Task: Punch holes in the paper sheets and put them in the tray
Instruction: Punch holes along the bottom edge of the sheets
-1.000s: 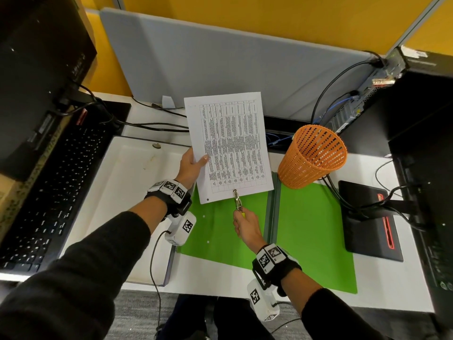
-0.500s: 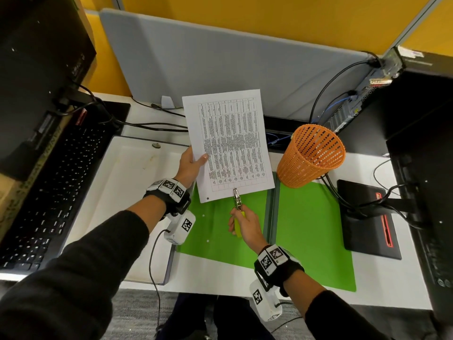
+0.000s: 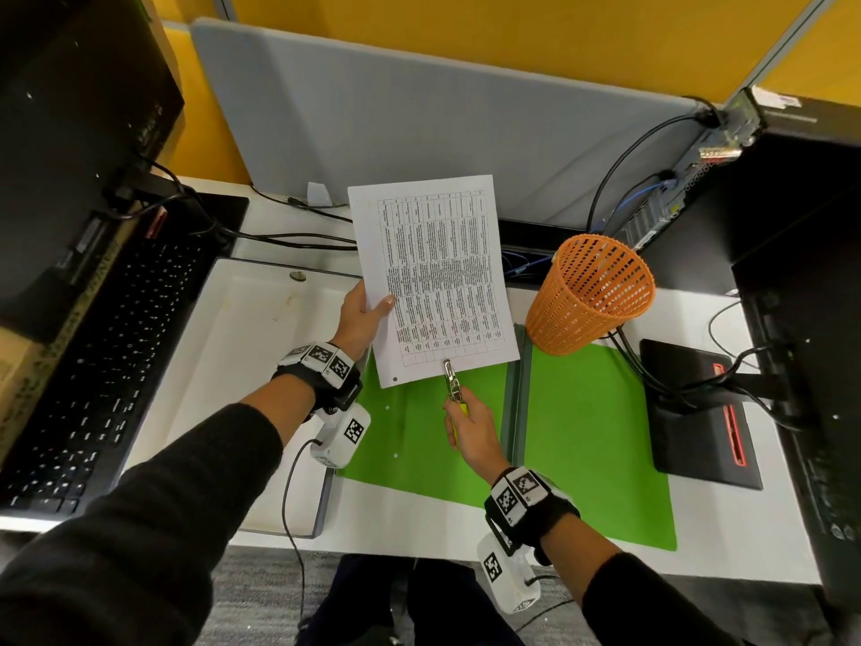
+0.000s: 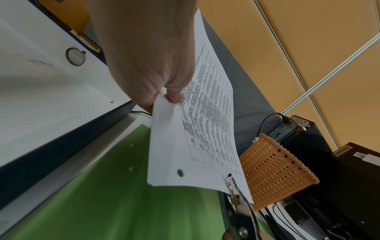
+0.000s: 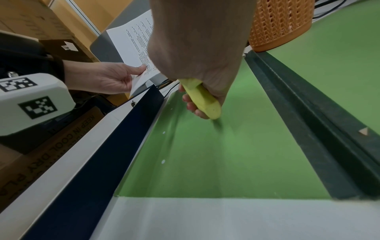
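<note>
My left hand (image 3: 361, 314) pinches a thin stack of printed paper sheets (image 3: 435, 277) by the left edge and holds it tilted up above the green mat (image 3: 410, 435). One punched hole (image 4: 180, 173) shows near the sheets' lower left corner. My right hand (image 3: 470, 431) grips the yellow handles (image 5: 202, 99) of a metal single-hole punch (image 3: 451, 377), whose head sits over the middle of the sheets' bottom edge (image 4: 230, 177). The white tray (image 3: 233, 347) lies to the left, under my left forearm.
An orange mesh basket (image 3: 589, 296) stands just right of the sheets. A black keyboard (image 3: 88, 361) lies at the far left, and a dark monitor base (image 3: 699, 412) with cables at the right. Several white paper dots (image 3: 395, 456) lie on the mat.
The sheets and both hands have hardly moved. My right hand has shifted slightly on the punch handles, with the punch head staying at the bottom edge.
</note>
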A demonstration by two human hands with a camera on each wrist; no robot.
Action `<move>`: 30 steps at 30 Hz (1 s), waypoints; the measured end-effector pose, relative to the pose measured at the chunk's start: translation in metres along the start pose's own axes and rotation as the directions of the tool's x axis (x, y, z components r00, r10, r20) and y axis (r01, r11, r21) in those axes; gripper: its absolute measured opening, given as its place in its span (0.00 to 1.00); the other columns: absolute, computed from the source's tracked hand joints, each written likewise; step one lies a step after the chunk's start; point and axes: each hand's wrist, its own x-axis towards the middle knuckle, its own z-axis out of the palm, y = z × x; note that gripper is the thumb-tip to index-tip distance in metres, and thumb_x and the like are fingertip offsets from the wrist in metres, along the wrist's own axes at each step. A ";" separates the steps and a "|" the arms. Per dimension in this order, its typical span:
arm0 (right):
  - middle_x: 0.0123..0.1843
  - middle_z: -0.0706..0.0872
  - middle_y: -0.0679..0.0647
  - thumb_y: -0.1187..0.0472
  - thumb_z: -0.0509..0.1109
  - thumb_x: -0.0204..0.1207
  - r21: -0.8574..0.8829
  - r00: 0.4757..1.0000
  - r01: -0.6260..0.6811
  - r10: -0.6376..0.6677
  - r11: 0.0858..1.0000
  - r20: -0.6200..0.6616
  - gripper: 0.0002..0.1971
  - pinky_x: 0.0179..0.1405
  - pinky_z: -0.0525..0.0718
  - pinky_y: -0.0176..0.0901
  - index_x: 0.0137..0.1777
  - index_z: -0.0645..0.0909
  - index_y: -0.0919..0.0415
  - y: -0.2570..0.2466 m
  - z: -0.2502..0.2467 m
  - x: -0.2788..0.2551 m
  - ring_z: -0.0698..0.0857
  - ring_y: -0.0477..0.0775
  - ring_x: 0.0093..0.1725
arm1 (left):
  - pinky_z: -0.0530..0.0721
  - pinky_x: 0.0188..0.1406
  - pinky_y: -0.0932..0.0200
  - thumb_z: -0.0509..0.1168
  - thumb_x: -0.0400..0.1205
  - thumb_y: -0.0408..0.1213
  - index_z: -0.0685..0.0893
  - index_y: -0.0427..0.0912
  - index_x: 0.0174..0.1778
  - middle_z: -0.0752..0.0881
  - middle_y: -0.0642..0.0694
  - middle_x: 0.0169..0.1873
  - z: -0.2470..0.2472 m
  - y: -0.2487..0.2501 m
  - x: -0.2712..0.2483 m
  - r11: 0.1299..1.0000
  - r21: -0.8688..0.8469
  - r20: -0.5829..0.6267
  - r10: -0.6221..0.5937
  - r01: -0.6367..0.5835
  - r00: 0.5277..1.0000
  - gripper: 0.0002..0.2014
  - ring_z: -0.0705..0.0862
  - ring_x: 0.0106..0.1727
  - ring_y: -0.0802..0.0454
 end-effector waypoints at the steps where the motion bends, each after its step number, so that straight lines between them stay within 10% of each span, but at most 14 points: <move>1: 0.25 0.72 0.55 0.69 0.57 0.80 0.005 1.000 0.007 -0.007 1.000 0.010 0.05 0.19 0.67 0.39 0.48 0.72 0.59 -0.001 0.000 -0.001 0.69 0.50 0.21 | 0.80 0.66 0.42 0.62 0.84 0.26 0.72 0.31 0.73 0.80 0.35 0.69 0.000 0.000 0.000 1.000 0.001 0.000 -0.001 0.001 1.000 0.20 0.81 0.67 0.38; 5: 0.36 0.80 0.58 0.72 0.58 0.77 0.010 1.000 -0.010 0.009 1.000 0.014 0.24 0.19 0.76 0.38 0.67 0.61 0.47 -0.008 -0.003 -0.003 0.78 0.55 0.25 | 0.80 0.66 0.42 0.62 0.84 0.27 0.72 0.30 0.73 0.80 0.34 0.69 0.000 0.001 0.000 1.000 0.014 -0.004 -0.006 0.006 1.000 0.20 0.81 0.67 0.38; 10: 0.40 0.78 0.62 0.73 0.59 0.75 0.030 0.999 0.017 -0.016 0.999 -0.038 0.21 0.19 0.75 0.38 0.52 0.60 0.43 -0.008 -0.002 -0.003 0.77 0.56 0.25 | 0.80 0.65 0.44 0.61 0.84 0.25 0.72 0.28 0.73 0.79 0.33 0.69 0.000 0.002 0.000 1.000 0.013 -0.019 0.002 -0.002 1.000 0.20 0.80 0.67 0.37; 16: 0.37 0.79 0.61 0.71 0.58 0.78 0.015 0.999 0.036 -0.037 0.999 0.014 0.30 0.23 0.78 0.42 0.68 0.66 0.33 -0.005 -0.003 -0.001 0.77 0.58 0.28 | 0.78 0.68 0.37 0.62 0.83 0.26 0.72 0.29 0.73 0.80 0.33 0.69 -0.005 0.001 0.000 0.999 0.052 0.002 0.011 -0.011 1.000 0.21 0.80 0.68 0.37; 22: 0.38 0.79 0.57 0.72 0.59 0.77 -0.011 0.999 0.050 -0.050 0.999 -0.004 0.30 0.19 0.75 0.34 0.69 0.69 0.37 -0.007 -0.002 0.000 0.77 0.45 0.26 | 0.78 0.68 0.36 0.63 0.83 0.27 0.73 0.30 0.72 0.80 0.34 0.68 -0.009 0.001 -0.002 0.998 0.066 -0.006 0.013 -0.013 1.000 0.20 0.80 0.68 0.37; 30: 0.39 0.82 0.61 0.72 0.59 0.76 0.060 1.000 -0.001 0.002 0.998 -0.018 0.25 0.19 0.74 0.39 0.61 0.63 0.38 -0.009 -0.008 0.002 0.79 0.59 0.25 | 0.77 0.69 0.38 0.62 0.83 0.26 0.72 0.30 0.73 0.79 0.34 0.69 -0.014 0.005 -0.002 0.998 0.069 0.020 0.006 -0.007 1.000 0.21 0.79 0.69 0.37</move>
